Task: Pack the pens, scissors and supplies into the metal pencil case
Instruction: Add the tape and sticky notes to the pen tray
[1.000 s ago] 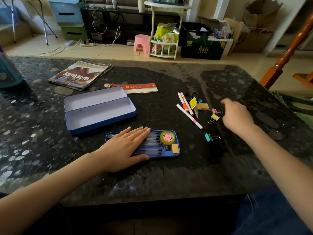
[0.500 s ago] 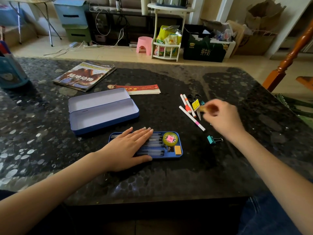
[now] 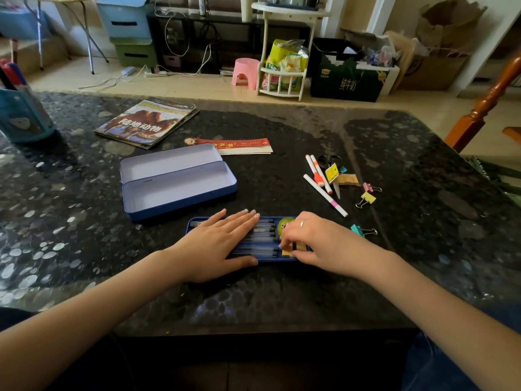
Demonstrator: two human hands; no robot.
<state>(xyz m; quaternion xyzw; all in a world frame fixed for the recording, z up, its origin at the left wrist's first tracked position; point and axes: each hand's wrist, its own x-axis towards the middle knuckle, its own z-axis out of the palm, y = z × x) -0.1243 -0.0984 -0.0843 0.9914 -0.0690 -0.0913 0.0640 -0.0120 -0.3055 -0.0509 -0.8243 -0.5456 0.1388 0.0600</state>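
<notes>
The open metal pencil case (image 3: 180, 183) lies where it was, lid back, behind my left hand (image 3: 217, 244). That hand has not shifted: fingers straight and flat on the pens (image 3: 263, 235) in the blue tray (image 3: 191, 222). My right hand (image 3: 318, 244), out by the loose supplies a second ago, has come back over the tray's right end, fingers curled at a small tan eraser-like block (image 3: 294, 248) beside the tape roll (image 3: 283, 225). The teal clip (image 3: 362, 230), three white markers (image 3: 324, 194) and scissors (image 3: 332, 170) stay on the table (image 3: 423, 170).

Blue case (image 3: 180, 190), pale inside; blue tray (image 3: 194, 222); black speckled table (image 3: 282, 292); pink stool (image 3: 244, 69).
</notes>
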